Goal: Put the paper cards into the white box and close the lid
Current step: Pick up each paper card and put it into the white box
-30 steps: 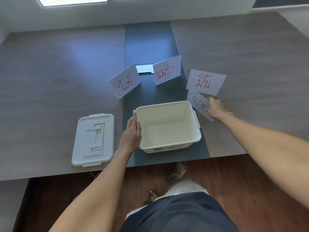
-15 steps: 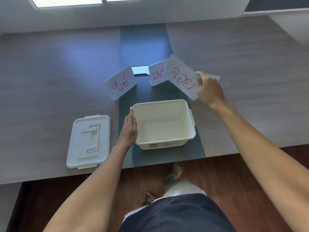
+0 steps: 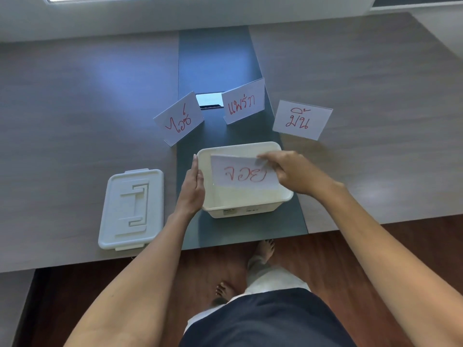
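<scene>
The open white box [image 3: 246, 211] stands on the dark strip near the table's front edge. My left hand [image 3: 193, 189] lies flat against its left wall, fingers together. My right hand [image 3: 290, 169] pinches a paper card [image 3: 241, 174] with red writing by its right end and holds it over the box's opening. Three more cards with red writing stand behind the box: one at the left [image 3: 179, 118], one in the middle [image 3: 243, 101], one at the right [image 3: 302, 120]. The white lid [image 3: 131, 209] lies flat to the left of the box.
A dark rectangular panel [image 3: 209, 100] is set into the dark strip [image 3: 215, 58] behind the cards. The grey table's front edge [image 3: 75, 262] runs just below the lid and box. My feet and wooden floor show beneath.
My right hand lifted the card from the table at the right of the box, swung it up and left, and has brought it down over the box. My left hand stayed on the box's side.
</scene>
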### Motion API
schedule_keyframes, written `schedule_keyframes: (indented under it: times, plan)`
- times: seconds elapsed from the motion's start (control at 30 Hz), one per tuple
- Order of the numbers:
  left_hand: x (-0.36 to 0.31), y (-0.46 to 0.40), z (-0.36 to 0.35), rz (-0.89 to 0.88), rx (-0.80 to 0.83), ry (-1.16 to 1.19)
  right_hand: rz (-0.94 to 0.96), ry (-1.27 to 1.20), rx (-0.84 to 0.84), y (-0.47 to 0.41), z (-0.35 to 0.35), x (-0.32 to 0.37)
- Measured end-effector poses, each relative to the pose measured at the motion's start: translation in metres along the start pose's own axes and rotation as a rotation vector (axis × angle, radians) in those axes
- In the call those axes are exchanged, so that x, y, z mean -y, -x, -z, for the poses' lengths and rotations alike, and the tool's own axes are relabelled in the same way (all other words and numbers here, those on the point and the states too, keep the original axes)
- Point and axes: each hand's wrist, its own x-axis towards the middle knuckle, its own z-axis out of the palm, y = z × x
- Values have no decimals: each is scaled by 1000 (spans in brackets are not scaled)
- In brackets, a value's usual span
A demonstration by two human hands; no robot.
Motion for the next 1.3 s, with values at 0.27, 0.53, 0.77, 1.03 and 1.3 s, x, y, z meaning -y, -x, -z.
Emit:
schedule_keyframes:
  times: [0.27, 0.53, 0.77, 1.03, 1.3]
  plan:
    - [-4, -6, -1, -1, 5, -4, -60, -56, 313, 0, -47, -23]
    - [-4, -10, -3, 8, -9, -15, -168, -210, 398, -13, -50, -35]
    - [-4, -12, -6, 12, -16, -24, -86, -267, -104, -74, 7, -54]
    - [-3, -15, -7, 20, -25, -29, -299, 5, -259, -151, 33, -138]
    - [-1, -17, -8, 25, -30, -43, -499, 290, -73, -165, 24, -206]
